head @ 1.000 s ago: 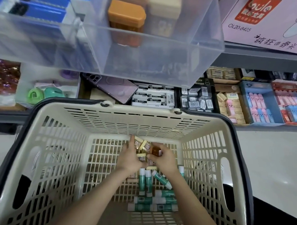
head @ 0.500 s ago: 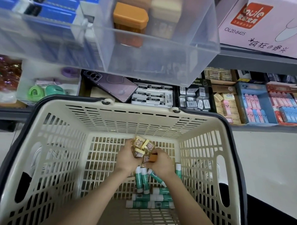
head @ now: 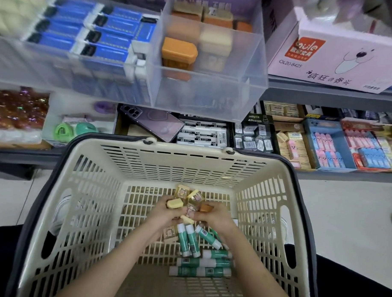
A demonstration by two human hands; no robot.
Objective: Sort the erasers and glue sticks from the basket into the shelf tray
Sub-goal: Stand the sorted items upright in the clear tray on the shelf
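Observation:
A cream slatted basket [head: 190, 161] with a dark rim fills the lower view. Inside it, my left hand [head: 166, 216] and my right hand [head: 212, 217] together grip a bunch of small yellow and brown erasers [head: 192, 200], held just above the basket floor. Several green and white glue sticks [head: 200, 261] lie on the floor below my hands, and one loose eraser [head: 170, 233] lies beside them. Above, a clear shelf tray [head: 210, 91] holds orange and cream erasers [head: 179, 52] in its right compartment.
Blue boxed items [head: 101, 38] fill the tray's left compartments. A purple phone [head: 151, 122] and 4B eraser boxes [head: 202, 135] lie on the lower shelf behind the basket. A pink carton [head: 340, 60] stands at the upper right. Pink and blue stationery [head: 328, 148] lines the right shelf.
Both hands have gathered the erasers closer together and lifted them slightly. The view has tilted up, showing more of the shelf tray.

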